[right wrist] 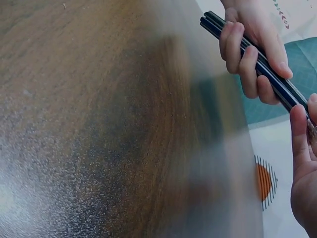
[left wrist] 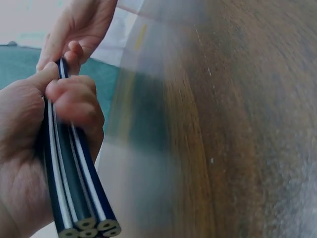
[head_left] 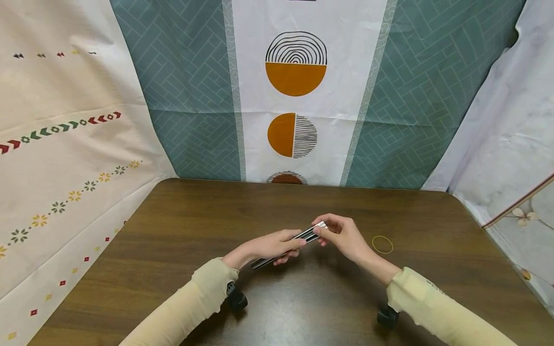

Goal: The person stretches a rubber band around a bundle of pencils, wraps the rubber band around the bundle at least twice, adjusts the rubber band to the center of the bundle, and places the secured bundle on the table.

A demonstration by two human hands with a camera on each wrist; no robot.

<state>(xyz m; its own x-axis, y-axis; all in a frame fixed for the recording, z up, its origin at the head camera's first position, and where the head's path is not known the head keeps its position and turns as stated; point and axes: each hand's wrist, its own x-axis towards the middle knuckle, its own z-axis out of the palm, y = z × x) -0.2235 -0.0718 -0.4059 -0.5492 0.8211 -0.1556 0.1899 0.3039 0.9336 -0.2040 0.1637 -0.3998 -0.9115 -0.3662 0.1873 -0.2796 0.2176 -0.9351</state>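
A: Where's the pencil bundle (head_left: 309, 235)?
B: Up off the table (head_left: 195, 216), between the two hands, well in from the left and right edges. It slants, one end toward the near left corner, the other toward the far right.

A: And the grip?
B: The left hand (head_left: 277, 245) is wrapped round the middle, thumb on top. The right hand (head_left: 345, 235) pinches the far end between thumb and fingers.

A: So what could go wrong?
B: Slippage, I'd say. These look like several smooth, separate sticks, and I see nothing tied round them. If the left hand eased its hold, they could fan out or drop.

A: And the right?
B: Pulling on one tip might drag a single pencil lengthwise, leaving the ends uneven. In the left wrist view, the near ends already don't sit quite flush.

A: That yellow loop (head_left: 373, 244)?
B: Lying on the table, on the right hand's outer side, toward the right edge. A careless sweep of that forearm could shove it along.
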